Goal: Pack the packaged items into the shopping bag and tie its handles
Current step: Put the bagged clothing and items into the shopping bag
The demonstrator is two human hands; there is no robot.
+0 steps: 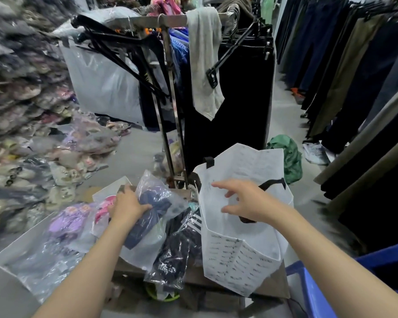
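Note:
A white printed shopping bag [237,258] with black handles stands open on the right of a cardboard surface. My right hand [246,200] hovers over the bag's mouth with fingers spread, holding nothing. My left hand [128,206] grips a clear-wrapped navy garment [147,216], lifted just left of the bag. Below it lies a black garment with white stripes [179,246] in clear plastic. A purple packaged item [67,221] and a pink one [105,208] lie further left on a white tray [14,251].
A metal clothes rack [170,92] with black hangers and dark garments stands just behind the bag. Stacks of packaged goods fill the left side. Hanging trousers line the right. A blue plastic crate [319,292] sits at lower right, a green bundle [287,154] on the floor.

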